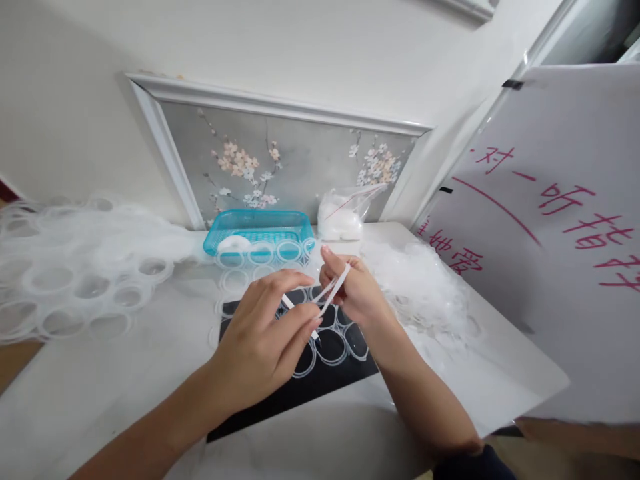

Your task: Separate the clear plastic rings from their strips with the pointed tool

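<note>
My left hand is closed, with a slim white pen-like tool running through its fingers. The tool's dark thin tip points down past my thumb. A thin white ring, seen nearly edge-on, spans the gap between my hands; my left thumb and fingertips pinch its lower end. Its other side sits in my right hand, whose fingers are curled and thumb raised. Below both hands, a sheet of joined clear plastic rings lies partly over a black mat. My fingers hide part of that sheet.
A blue basket holding a white round item stands against the wall, beside a clear bag with white contents. Heaped translucent ring sheets cover the table's left, and a pile of clear plastic pieces its right. A handwritten board stands at right.
</note>
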Demonstrator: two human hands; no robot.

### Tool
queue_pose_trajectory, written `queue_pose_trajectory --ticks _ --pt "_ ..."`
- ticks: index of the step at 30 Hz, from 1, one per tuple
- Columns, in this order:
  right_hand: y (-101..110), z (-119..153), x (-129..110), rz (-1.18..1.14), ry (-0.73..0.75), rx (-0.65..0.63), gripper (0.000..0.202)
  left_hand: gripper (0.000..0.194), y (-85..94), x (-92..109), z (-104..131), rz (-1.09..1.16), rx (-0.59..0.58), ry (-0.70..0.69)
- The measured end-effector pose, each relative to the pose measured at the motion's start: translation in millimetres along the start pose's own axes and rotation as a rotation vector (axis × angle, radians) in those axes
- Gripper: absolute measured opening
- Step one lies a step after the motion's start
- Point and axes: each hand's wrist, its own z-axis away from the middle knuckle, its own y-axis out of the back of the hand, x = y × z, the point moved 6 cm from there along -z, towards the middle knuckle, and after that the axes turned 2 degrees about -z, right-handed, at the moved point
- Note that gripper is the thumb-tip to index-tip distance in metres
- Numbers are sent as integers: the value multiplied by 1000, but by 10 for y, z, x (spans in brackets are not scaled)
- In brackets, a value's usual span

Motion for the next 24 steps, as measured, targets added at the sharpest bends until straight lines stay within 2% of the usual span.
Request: queue_pose_trajectory --ticks 2,4,8,10,11,13,15,17,21,24 --pt "-54 0 84 -175 -151 -59 68 14 -17 -29 -14 -76 9 -11" --pt "-96 11 132 -334 -224 -33 67 9 -11 -75 -32 -125 37 2" --pt "-158 19 221 -570 -233 83 38 8 -39 -196 -40 -208 35 66" --pt "-220 28 234 -614 -203 32 20 10 -94 -274 -14 -240 -10 105" --pt "-250 38 215 -616 -167 -15 15 11 -130 -317 6 -242 -43 122" --pt "-301 76 130 -598 -55 -128 29 15 -216 -405 52 -201 -148 160" --pt "-327 135 16 -546 86 -221 41 26 -292 -485 96 -113 -277 216" --pt "-340 201 -79 -419 234 -273 40 40 -332 -534 118 0 -378 280" --pt "-377 302 -138 -52 495 -258 41 58 -433 -488 98 283 -461 300" --pt "-343 281 -105 -21 559 -182 51 75 -625 -468 137 357 -424 289"
